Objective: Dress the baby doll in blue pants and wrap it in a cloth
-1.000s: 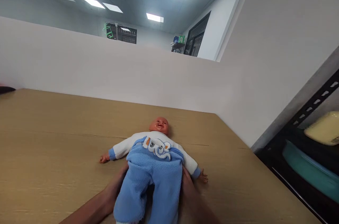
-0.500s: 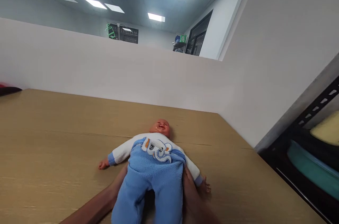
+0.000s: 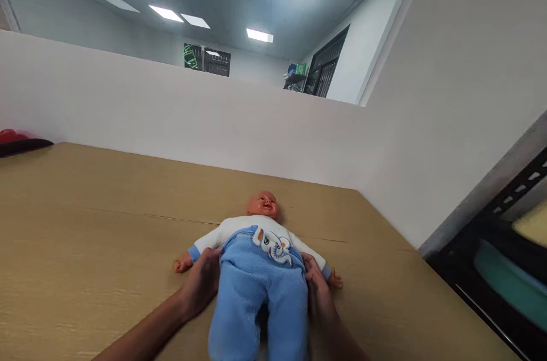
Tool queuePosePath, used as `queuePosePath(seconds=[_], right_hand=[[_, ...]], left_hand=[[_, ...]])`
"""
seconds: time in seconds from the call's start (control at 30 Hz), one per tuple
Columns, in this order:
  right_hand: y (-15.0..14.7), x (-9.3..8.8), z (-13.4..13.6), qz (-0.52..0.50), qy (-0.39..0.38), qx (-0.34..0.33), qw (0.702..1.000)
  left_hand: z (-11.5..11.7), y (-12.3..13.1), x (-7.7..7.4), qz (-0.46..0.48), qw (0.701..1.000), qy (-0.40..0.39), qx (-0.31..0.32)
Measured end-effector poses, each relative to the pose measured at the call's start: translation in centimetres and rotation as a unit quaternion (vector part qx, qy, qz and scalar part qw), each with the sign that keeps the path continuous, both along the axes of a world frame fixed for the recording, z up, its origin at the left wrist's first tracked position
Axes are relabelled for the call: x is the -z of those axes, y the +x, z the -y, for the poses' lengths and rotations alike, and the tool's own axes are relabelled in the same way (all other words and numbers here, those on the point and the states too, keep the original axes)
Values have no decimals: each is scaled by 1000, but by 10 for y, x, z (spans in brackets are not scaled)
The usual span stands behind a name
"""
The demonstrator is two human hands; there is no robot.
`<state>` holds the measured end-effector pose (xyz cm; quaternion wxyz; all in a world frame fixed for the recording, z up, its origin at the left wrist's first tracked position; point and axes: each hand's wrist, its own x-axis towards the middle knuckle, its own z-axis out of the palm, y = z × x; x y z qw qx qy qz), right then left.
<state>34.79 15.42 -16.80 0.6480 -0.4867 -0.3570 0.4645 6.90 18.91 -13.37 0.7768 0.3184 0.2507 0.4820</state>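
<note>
A baby doll [image 3: 258, 270] lies on its back on a wooden table [image 3: 85, 224], head pointing away from me. It wears a white top with blue cuffs and blue fleece trousers with an elephant patch [image 3: 273, 244] on the bib. My left hand [image 3: 200, 284] grips the left side of the trousers at the waist, fingers curled into the cloth. At the right side of the waist my right hand [image 3: 316, 284] does the same. The doll's bare hands stick out to each side.
A white partition wall [image 3: 171, 116] runs along the table's far edge and turns along the right. A black metal shelf [image 3: 504, 247] with a teal and a yellow item stands at the right. A red and dark object [image 3: 17, 142] lies at the far left.
Both my hands have slid up from the doll's hips to its waist and now grip the trousers. The camera has shifted slightly, so the doll sits a little further right.
</note>
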Motion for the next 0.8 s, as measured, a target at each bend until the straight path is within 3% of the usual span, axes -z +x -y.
queuePosePath(seconds=[0.07,0.13,0.2,0.27,0.33,0.4,0.5,0.57,0.63,0.7,0.8], right_hand=[[-1,-9,1,48,15,44,998],[-9,-27,-1,121,46,87,988],[-25,-54,-9,230,94,84,965],[-46,-86,-26,350,140,10,926],[-73,-115,-51,478,189,-97,853],[-102,-132,-82,526,210,-197,800],[-143,-132,-128,589,206,-341,704],[-164,-122,-151,615,185,-420,641],[-177,-112,-167,629,168,-468,598],[-180,-105,-175,636,162,-484,579],[-170,-104,-178,634,168,-468,592]], left_hand=[[-3,-3,3,-103,990,78,-64],[-4,-6,4,-220,952,165,-133],[-3,-8,5,-285,917,215,-181],[-2,-9,4,-299,903,226,-208],[-2,-8,3,-301,897,227,-230],[-2,-7,2,-287,899,221,-246],[-4,-6,2,-266,905,207,-261],[-6,-7,4,-251,911,192,-265],[-7,-8,8,-232,921,172,-260],[-8,-8,12,-226,926,161,-257],[-7,-6,18,-224,922,160,-272]])
